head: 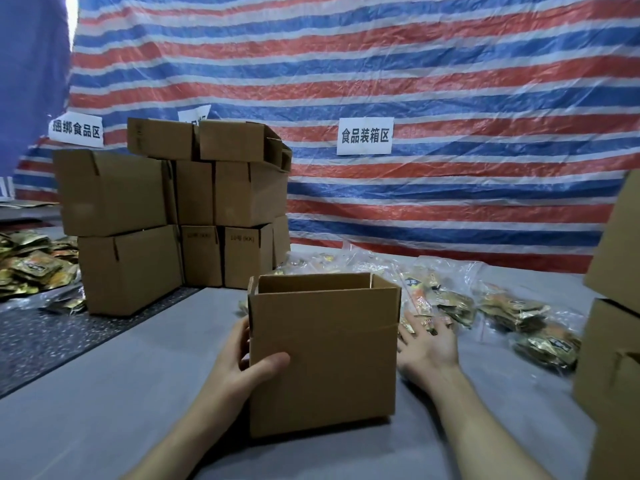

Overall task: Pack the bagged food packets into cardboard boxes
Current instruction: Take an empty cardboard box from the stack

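An open cardboard box (322,355) stands upright on the grey table (104,410) in front of me, its top flaps folded down outside. My left hand (239,362) grips its left front corner, thumb on the front face and fingers round the side. Just right of the box, my right hand (427,348) is flat with fingers spread, near the box's right wall. Its fingertips reach the nearest clear bags of food packets (450,303), which lie in a heap behind and to the right of the box. I cannot see inside the box.
A stack of closed cardboard boxes (166,216) stands at the back left. Loose gold packets (31,268) lie far left. More boxes (613,341) rise at the right edge. A striped tarpaulin (415,81) with paper signs hangs behind the table.
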Demonstrator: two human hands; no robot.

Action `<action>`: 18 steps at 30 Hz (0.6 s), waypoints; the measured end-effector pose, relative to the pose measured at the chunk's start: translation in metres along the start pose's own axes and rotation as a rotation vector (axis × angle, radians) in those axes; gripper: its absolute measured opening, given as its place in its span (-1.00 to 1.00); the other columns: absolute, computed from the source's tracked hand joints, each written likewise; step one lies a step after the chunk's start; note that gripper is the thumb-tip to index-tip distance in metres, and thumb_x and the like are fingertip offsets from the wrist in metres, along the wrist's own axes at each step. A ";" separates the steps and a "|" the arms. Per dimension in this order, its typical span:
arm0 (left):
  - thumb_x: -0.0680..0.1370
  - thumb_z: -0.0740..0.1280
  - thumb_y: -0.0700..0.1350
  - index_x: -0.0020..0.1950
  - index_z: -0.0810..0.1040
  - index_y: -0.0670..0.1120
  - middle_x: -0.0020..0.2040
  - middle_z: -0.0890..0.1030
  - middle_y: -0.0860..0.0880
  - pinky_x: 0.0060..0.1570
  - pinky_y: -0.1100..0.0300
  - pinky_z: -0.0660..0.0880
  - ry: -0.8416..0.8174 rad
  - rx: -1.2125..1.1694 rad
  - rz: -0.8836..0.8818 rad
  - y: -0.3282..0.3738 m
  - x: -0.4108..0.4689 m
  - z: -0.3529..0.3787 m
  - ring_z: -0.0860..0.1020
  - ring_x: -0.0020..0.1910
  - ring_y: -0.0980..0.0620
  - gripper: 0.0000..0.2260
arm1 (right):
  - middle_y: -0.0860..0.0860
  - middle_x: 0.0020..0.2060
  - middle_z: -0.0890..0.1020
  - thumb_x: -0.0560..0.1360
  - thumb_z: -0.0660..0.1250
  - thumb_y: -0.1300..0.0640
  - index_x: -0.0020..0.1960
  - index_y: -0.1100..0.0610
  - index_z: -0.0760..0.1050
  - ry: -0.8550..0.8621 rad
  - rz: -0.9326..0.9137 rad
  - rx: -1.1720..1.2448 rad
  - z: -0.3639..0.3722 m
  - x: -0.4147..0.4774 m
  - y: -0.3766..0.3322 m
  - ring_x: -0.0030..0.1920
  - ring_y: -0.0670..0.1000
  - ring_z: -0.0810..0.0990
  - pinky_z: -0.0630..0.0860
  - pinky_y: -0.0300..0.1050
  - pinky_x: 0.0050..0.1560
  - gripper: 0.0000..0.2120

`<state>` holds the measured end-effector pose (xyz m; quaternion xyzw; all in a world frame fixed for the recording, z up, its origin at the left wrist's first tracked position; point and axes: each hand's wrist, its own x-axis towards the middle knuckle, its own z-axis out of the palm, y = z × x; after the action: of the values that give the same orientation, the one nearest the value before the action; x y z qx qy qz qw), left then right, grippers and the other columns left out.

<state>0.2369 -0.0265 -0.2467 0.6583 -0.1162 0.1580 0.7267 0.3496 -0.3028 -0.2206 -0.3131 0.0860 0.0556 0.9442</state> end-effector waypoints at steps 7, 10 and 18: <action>0.19 0.61 0.19 0.30 0.53 0.20 0.18 0.69 0.02 -0.09 0.14 0.66 -0.025 0.000 -0.007 0.001 -0.003 0.004 0.69 0.11 -0.04 -0.31 | 0.22 0.53 0.30 0.60 0.10 -0.31 0.56 0.19 0.28 0.038 0.017 -0.035 0.032 0.005 -0.006 0.52 0.22 0.29 0.22 0.19 0.52 -0.27; 0.10 0.64 0.32 0.33 0.49 0.18 0.16 0.69 0.05 -0.06 0.13 0.66 -0.036 0.026 -0.027 0.002 -0.003 0.003 0.69 0.11 -0.02 -0.16 | 0.17 -0.04 0.62 0.67 0.03 -0.25 0.18 0.16 0.48 0.000 -0.044 -0.069 0.040 0.008 0.012 -0.01 0.12 0.63 0.61 0.02 0.00 -0.49; 0.05 0.63 0.41 0.38 0.43 0.20 0.15 0.68 0.11 -0.03 0.12 0.66 -0.053 0.069 -0.055 0.003 0.000 -0.001 0.67 0.14 0.02 -0.05 | 0.12 0.20 0.65 0.60 0.30 0.04 0.33 0.17 0.54 0.051 -0.337 -0.591 0.091 -0.021 -0.010 0.18 0.15 0.65 0.56 0.17 0.24 -0.64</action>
<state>0.2356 -0.0252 -0.2438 0.6899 -0.1119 0.1246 0.7043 0.3425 -0.2571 -0.1388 -0.5841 0.0370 -0.0868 0.8062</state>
